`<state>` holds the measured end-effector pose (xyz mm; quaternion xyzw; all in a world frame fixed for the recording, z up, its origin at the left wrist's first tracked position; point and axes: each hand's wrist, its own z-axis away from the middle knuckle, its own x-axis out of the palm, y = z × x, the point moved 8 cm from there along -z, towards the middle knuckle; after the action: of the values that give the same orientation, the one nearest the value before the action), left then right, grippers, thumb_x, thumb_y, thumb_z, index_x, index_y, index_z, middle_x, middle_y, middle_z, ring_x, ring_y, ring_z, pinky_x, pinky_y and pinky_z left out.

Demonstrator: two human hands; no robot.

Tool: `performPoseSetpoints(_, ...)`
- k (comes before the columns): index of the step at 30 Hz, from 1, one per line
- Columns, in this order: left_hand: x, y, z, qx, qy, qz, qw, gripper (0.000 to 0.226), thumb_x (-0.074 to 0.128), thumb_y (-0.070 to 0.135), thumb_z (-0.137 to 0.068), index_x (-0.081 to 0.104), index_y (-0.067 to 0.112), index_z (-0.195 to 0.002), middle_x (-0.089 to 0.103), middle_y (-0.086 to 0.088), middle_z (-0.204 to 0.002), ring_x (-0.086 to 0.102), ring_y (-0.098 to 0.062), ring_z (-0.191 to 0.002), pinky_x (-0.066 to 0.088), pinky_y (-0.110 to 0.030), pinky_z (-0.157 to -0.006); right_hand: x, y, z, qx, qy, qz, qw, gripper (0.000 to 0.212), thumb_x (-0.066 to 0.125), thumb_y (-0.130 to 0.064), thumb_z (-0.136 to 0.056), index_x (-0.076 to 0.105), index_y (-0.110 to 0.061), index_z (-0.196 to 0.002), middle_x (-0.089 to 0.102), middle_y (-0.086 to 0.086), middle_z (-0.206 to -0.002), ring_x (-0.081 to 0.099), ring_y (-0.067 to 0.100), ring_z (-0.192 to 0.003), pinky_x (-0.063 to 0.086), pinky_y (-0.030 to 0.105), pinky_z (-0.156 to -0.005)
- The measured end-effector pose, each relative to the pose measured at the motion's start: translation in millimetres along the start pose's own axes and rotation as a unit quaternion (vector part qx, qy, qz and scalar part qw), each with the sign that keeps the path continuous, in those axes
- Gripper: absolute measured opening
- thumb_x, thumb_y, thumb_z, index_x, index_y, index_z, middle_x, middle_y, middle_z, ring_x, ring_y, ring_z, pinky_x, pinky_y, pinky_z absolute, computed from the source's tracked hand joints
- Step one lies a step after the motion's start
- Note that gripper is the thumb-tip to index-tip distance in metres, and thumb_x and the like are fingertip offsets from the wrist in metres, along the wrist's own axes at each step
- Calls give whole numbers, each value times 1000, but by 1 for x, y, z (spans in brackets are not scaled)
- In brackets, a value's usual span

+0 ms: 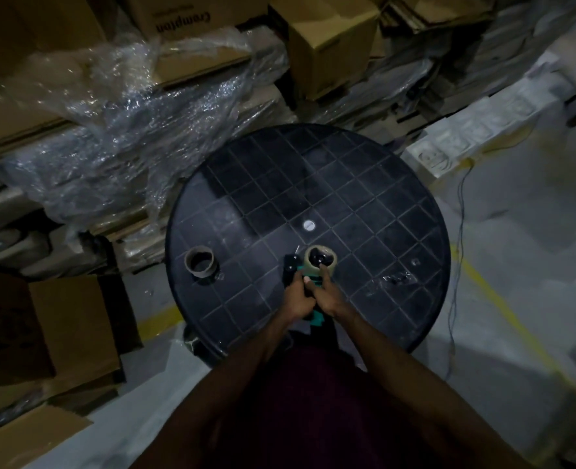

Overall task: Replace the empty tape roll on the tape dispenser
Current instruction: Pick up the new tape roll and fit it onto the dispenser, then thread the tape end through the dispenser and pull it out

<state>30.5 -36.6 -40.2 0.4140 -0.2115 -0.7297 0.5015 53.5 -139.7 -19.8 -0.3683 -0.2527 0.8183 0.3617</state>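
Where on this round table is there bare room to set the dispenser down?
Free: the far half of the table, beyond the white cap. Crowded: the near edge, with the empty core, the dispenser in both hands, and plastic scraps.

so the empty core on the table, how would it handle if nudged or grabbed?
The empty core is a bare cardboard ring, so it is probably very light and would slide easily on the table. It stands on its end, so it is unlikely to roll unless tipped. Its thin wall may squash under a hard pinch.
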Motion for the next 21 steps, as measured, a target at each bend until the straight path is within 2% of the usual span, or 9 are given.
performPoseSetpoints(3, -5, 4, 6, -26, -2, 27, 999, 62, 57, 9, -78, 39, 27, -135, 69, -9, -116, 69, -29, -103, 60, -45, -84, -10, 3, 3, 23, 8, 23, 999, 84, 61, -33, -90, 9, -31, -157, 53, 13, -142, 54, 34, -125, 43, 37, -101)
performPoseSetpoints(5, -14, 14, 12, -31, 11, -10, 999, 61, 58, 9, -81, 39, 23, -137, 69, -8, -113, 67, -29, -102, 55, -33, -81, -15, 0, 8, 28, 28, 54, 998, 83, 58, -26, -87, 12, -30, -156, 55, 16, -139, 55, 37, -123, 44, 39, -102)
performPoseSetpoints(7, -20, 18, 12, -16, 25, -65, 997, 65, 60, 17, -78, 37, 19, -139, 67, -12, -113, 66, -31, -100, 53, -33, -78, -15, -5, 11, 13, 32, 84, 996, 86, 58, -22, -84, 12, -30, -156, 58, 18, -134, 58, 38, -118, 49, 42, -100)
performPoseSetpoints(10, -34, 13, 7, -14, 78, -100, 992, 64, 57, 22, -70, 47, 17, -133, 55, -19, -123, 58, -36, -112, 55, -43, -92, -12, 3, 9, -2, 33, 136, 990, 92, 58, -27, -76, 6, -35, -152, 62, 18, -126, 62, 37, -110, 53, 46, -94)
performPoseSetpoints(12, -42, 16, 9, 3, 99, -137, 986, 50, 58, 17, -82, 55, 15, -132, 49, -22, -127, 49, -38, -120, 49, -42, -101, -12, 6, 14, -24, 24, 171, 985, 93, 56, -26, -76, 3, -33, -152, 63, 19, -124, 63, 37, -106, 54, 47, -91)
performPoseSetpoints(14, -49, 22, 10, 48, 115, -170, 977, 41, 53, 23, -91, 59, 14, -131, 47, -22, -130, 43, -39, -125, 44, -43, -105, -16, 1, 29, -63, 20, 230, 971, 91, 56, -21, -82, 2, -31, -155, 62, 21, -123, 63, 38, -103, 54, 45, -87)
performPoseSetpoints(18, -54, 26, 9, 80, 107, -234, 963, 49, 49, 34, -94, 54, 13, -139, 32, -24, -151, 27, -42, -139, 33, -47, -112, -19, -6, 50, -144, 26, 337, 930, 89, 49, -19, -91, -10, -49, -151, 65, 22, -97, 65, 37, -80, 48, 40, -66)
performPoseSetpoints(19, -54, 27, 9, 78, 98, -248, 961, 55, 47, 35, -92, 50, 11, -142, 28, -25, -154, 23, -43, -142, 30, -49, -114, -17, -7, 53, -155, 26, 346, 925, 89, 47, -20, -91, -12, -52, -149, 64, 23, -96, 65, 38, -79, 50, 41, -66)
performPoseSetpoints(21, -54, 29, 11, 83, 91, -250, 960, 65, 44, 36, -85, 47, 8, -143, 25, -27, -156, 19, -45, -143, 26, -51, -117, -16, -9, 54, -169, 22, 358, 918, 89, 47, -21, -91, -12, -53, -148, 63, 25, -107, 65, 39, -84, 54, 46, -71)
